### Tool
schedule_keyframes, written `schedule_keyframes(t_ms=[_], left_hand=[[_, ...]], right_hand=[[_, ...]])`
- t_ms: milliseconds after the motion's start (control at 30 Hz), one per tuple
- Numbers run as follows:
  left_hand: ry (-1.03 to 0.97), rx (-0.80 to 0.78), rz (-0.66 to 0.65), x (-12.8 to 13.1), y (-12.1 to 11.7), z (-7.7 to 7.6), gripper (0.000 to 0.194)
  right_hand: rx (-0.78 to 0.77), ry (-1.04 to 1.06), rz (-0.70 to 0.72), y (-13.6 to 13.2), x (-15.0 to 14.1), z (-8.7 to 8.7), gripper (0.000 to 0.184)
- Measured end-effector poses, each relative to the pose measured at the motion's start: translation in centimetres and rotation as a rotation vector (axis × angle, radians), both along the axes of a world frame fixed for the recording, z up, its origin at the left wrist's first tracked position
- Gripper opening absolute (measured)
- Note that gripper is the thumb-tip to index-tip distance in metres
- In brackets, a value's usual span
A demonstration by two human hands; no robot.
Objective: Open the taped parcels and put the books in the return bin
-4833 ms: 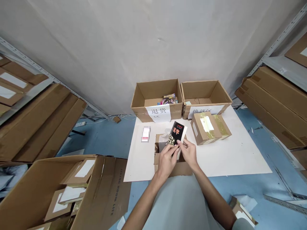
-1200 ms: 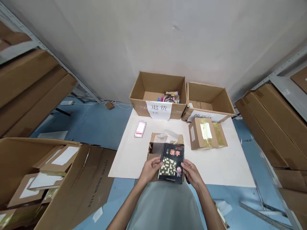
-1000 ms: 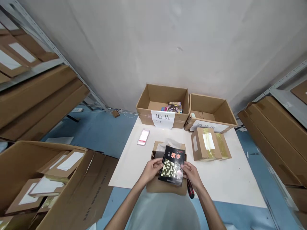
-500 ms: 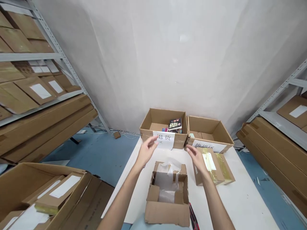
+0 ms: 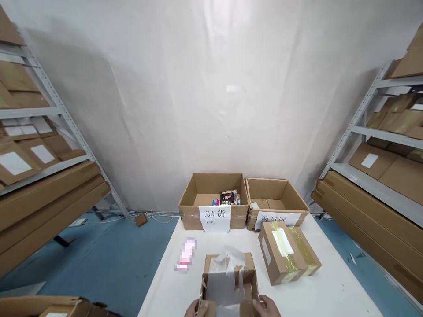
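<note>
A small opened cardboard box (image 5: 253, 281) stands at the table's near side, partly cut off by the lower edge of the view. Crumpled translucent plastic wrap (image 5: 222, 284) lies in it and spills over its back flap. My left hand (image 5: 196, 309) grips the box's left side, thumb over the rim. On the opposite side my right hand (image 5: 267, 307) holds the box the same way. The black crossword puzzle book (image 5: 226, 199) rests on other books inside the larger left carton (image 5: 188, 219), which bears a paper sign with Chinese characters.
A second signed carton (image 5: 299, 203) stands beside the first. Two taped parcels (image 5: 280, 257) sit on the right of the white table (image 5: 333, 286). A pixelated pink-and-white item (image 5: 187, 255) lies at left. Loaded shelves (image 5: 49, 169) flank both sides; a big carton (image 5: 36, 304) is lower left.
The crossword book went from both hands into the left signed carton. My hands, apart and holding nothing half a second ago, came down onto the small box's sides. The view tilted up.
</note>
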State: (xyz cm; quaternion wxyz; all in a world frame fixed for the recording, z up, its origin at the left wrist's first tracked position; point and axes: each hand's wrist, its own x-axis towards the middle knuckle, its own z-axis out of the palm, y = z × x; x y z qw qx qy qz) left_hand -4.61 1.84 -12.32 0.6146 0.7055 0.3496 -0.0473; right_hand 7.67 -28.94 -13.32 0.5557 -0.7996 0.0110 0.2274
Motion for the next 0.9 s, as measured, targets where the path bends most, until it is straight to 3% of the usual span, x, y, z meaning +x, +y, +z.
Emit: schedule_keyframes(t_ms=[100,233,333,433,533,667,767,900], left_hand=[[-0.066,0.016,-0.014,0.7,-0.2,2.8,0.081],[-0.123,0.042,-0.085,1.2,0.0,8.0,0.093],[-0.182,0.008,-0.162,1.4,0.0,11.6,0.100],[-0.247,-0.003,-0.278,1.7,-0.9,13.9,0.094],[-0.271,-0.025,-0.430,2.0,-3.3,14.5,0.090],[-0.232,-0.100,-0.695,1.4,-9.1,13.3,0.091],[-0.226,-0.148,-0.939,-0.9,-14.7,12.0,0.083],[-0.259,-0.241,-1.265,-6.1,-22.9,10.6,0.067]], right_hand=[[-0.026,-0.038,0.020,1.1,0.2,2.9,0.062],[-0.038,-0.115,-0.051,1.0,-0.6,6.8,0.077],[0.069,-0.144,-0.178,-0.2,-3.1,8.9,0.091],[0.157,-0.163,-0.369,-2.1,-7.4,10.6,0.093],[0.188,-0.197,-0.557,-4.6,-12.9,12.0,0.085],[0.126,-0.222,-0.786,-8.0,-22.0,13.0,0.080],[-0.009,-0.194,-0.987,-10.2,-29.9,13.2,0.073],[-0.157,-0.160,-1.284,-12.6,-41.9,13.2,0.062]])
